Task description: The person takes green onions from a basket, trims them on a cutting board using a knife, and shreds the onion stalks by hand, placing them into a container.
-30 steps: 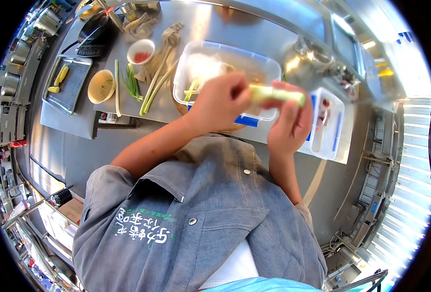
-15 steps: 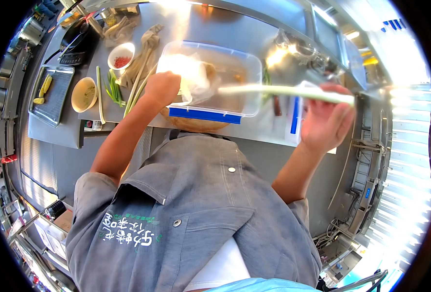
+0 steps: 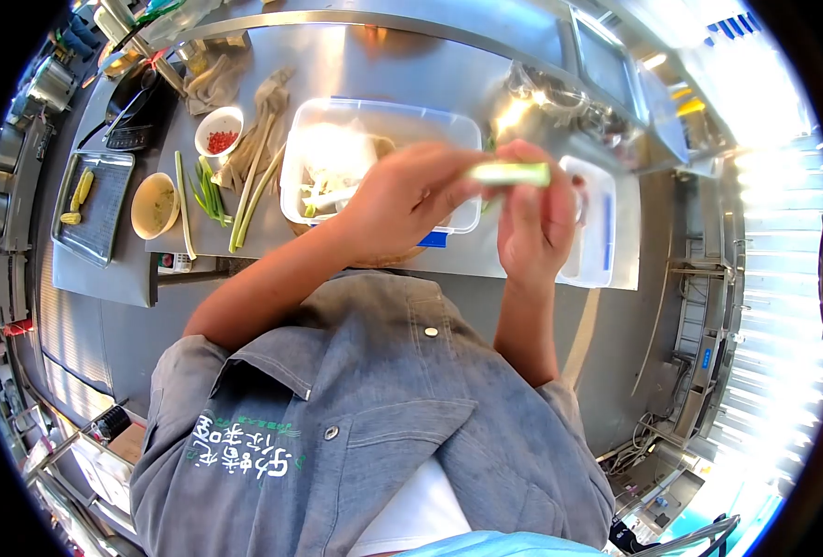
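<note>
"One stalk (image 3: 511, 174) is held where?"
"Above centre-right of frame, pinched by the right hand (image 3: 535, 223); the left hand's (image 3: 411, 193) grip cannot be told. Probably light, crisp; best supported near both ends."

Stalk (image 3: 511, 174) is seen as pale green, surface (image 3: 411, 70) as silver-grey, corn (image 3: 82, 188) as yellow. Red bits (image 3: 221, 141) are set off by a white bowl (image 3: 218, 119), second bowl (image 3: 140, 215) is toned cream, and colourless bin (image 3: 473, 167) is trimmed with a blue latch (image 3: 435, 240). Faded grey-blue shirt (image 3: 374, 390) is printed with white and green lettering (image 3: 244, 453).
</note>
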